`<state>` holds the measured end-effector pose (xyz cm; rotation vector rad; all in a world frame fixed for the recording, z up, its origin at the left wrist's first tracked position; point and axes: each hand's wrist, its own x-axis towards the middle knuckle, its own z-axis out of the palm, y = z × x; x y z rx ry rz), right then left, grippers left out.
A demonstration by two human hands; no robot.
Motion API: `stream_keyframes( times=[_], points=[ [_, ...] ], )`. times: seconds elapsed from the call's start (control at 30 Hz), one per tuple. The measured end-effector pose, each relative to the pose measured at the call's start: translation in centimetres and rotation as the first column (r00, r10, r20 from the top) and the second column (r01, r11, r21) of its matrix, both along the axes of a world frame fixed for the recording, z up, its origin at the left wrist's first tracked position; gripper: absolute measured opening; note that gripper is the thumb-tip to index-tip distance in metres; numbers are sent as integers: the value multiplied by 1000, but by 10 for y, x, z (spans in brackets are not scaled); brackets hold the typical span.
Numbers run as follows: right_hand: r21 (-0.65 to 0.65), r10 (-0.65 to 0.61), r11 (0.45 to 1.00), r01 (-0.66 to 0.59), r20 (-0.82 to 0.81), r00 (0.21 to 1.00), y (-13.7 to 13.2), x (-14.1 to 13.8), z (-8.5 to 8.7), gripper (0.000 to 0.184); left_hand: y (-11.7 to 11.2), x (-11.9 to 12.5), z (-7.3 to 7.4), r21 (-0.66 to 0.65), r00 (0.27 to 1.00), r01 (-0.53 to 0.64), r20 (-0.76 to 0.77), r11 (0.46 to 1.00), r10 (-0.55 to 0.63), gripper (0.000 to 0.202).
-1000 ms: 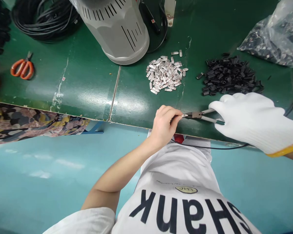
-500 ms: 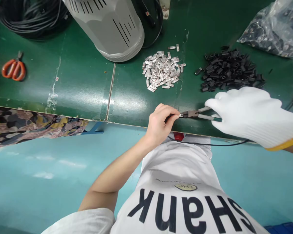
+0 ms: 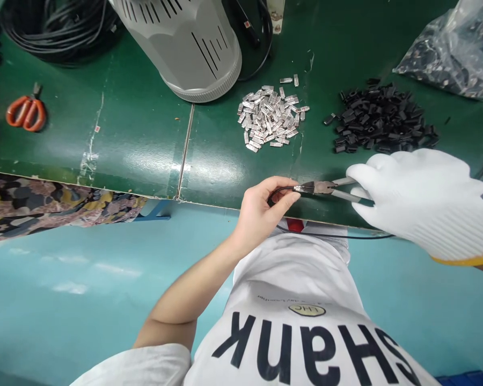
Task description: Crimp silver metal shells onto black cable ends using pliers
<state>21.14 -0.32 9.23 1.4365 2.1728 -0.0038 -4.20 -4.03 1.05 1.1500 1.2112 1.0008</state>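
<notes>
Above the bench's front edge, my bare left hand (image 3: 263, 210) has the end of a black cable (image 3: 279, 189) between thumb and fingers; the cable curves back into the palm. A small silvery metal piece (image 3: 297, 188) is at the cable's end. The jaws of a pair of pliers (image 3: 321, 187) meet that metal piece; whether they clamp it firmly I cannot tell. White-gloved, my right hand (image 3: 416, 198) is closed round the pliers' handles, which are slightly apart. More black cable (image 3: 338, 236) hangs across my lap below the edge.
Behind my hands lie a pile of silvery metal shells (image 3: 269, 118) and a pile of black plastic pieces (image 3: 382, 118). A clear bag (image 3: 454, 53) is at the right. A grey machine (image 3: 193, 51), coiled cable (image 3: 60, 32) and orange-handled cutters (image 3: 27, 112) occupy the left of the green bench (image 3: 140, 134).
My left finger and thumb have parted a little, showing more cable and metal end. The right hand and pliers have shifted slightly right in view, and the whole view has moved a little.
</notes>
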Motion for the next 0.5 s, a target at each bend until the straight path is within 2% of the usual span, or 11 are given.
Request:
stream_keyframes(
  times=[0.13, 0.2, 0.27, 0.33, 0.43, 0.5],
  points=[
    [141, 190, 972, -190, 15, 982, -14, 6, 1, 30, 0, 0, 7, -147, 985, 10, 171, 989, 15, 28],
    [180, 245, 951, -249, 49, 968, -18, 8, 2, 30, 0, 0, 9, -178, 980, 18, 199, 984, 18, 28],
    [166, 263, 947, -274, 86, 961, -19, 5, 5, 29, -2, 1, 11, -183, 981, 18, 192, 983, 18, 25],
    [109, 228, 964, -242, 122, 966, -17, -3, 11, 27, -4, 2, 11, -165, 987, 10, 158, 986, 17, 22],
    [-8, 119, 993, -119, 178, 977, -14, -14, 19, 21, -6, 3, 10, -141, 994, 21, 105, 990, -7, 19],
    [-67, 84, 995, -71, 206, 975, -16, -17, 19, 17, -7, 3, 9, -139, 996, 37, 88, 990, -25, 19]
  ],
)
